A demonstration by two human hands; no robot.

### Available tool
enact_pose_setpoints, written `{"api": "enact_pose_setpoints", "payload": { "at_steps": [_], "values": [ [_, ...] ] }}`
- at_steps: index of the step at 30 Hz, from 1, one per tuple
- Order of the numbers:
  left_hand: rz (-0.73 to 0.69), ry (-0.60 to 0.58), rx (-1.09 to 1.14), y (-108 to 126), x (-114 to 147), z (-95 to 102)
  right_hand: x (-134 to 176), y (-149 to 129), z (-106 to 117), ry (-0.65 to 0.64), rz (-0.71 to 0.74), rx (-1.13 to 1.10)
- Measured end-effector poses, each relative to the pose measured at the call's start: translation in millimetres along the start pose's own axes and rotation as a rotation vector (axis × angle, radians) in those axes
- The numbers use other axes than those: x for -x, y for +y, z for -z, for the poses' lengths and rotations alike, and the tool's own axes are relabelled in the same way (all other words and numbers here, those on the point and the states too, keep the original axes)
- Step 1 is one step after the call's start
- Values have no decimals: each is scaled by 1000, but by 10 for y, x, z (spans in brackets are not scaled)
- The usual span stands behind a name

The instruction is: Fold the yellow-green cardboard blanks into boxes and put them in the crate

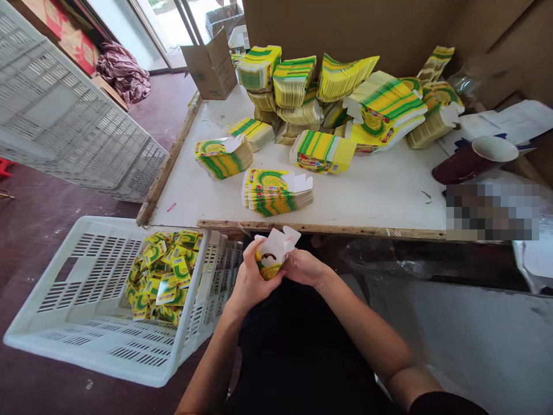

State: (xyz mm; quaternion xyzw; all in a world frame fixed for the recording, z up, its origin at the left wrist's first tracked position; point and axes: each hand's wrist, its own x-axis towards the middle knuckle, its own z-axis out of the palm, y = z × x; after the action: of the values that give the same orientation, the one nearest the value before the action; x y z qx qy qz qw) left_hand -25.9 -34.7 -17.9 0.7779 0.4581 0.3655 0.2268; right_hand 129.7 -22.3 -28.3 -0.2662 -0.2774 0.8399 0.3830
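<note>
White-topped and edged with wood, the table (375, 202) stands before a brown panel (324, 26). One open carton (276, 245), yellow and green outside and white inside, is held just in front of the table's near edge, over the person's lap.

Left hand (254, 276): the fingers are clamped around the carton's body, apparently to steady its walls while leaving the open end exposed. Right hand (306, 267): the fingers meet the carton's right side, below a raised flap; they are partly hidden, so whether they pinch the board cannot be told. Flaps point away from the left palm, which likely keeps them clear of the grip.

Flat cartons lie in fanned stacks on the table. The nearest stack (276, 195) lies close to the table's near edge, probably for a short reach. Rear stacks (296, 86) are piled towards the table's back, apparently leaving working room in front.

Left of the table's near-left corner, a white crate (190, 300) holds small yellow-and-green packs (166, 276), its open top facing up, presumably for easy access. A dark red cup (458, 164) occupies the table's right end, clear of the hands.
</note>
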Motion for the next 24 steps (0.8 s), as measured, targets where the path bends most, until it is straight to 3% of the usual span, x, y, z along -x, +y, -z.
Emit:
{"api": "enact_pose_setpoints", "payload": {
  "at_steps": [4, 9, 13, 15, 19, 22, 24],
  "values": [
    [19, -72, 12, 26, -39, -8, -25, 40, -4, 16, 34, 74],
    [191, -206, 8, 81, -123, 46, -34, 52, -9, 14, 67, 302],
    [256, -274, 66, 44, -166, 41, 28, 40, -31, 33, 199, 543],
    [244, -256, 75, -8, -153, -16, 53, 46, -40, 60, 298, 716],
    [191, -70, 17, -106, -84, -127, 40, 54, -5, 166, 446, 835],
    [174, 17, -100, -142, -45, -90, 16, 44, 56, 305, 513, 836],
    [149, 27, -145, -146, -41, -15, 17, 38, 92, 305, 571, 907]
  ]
}}
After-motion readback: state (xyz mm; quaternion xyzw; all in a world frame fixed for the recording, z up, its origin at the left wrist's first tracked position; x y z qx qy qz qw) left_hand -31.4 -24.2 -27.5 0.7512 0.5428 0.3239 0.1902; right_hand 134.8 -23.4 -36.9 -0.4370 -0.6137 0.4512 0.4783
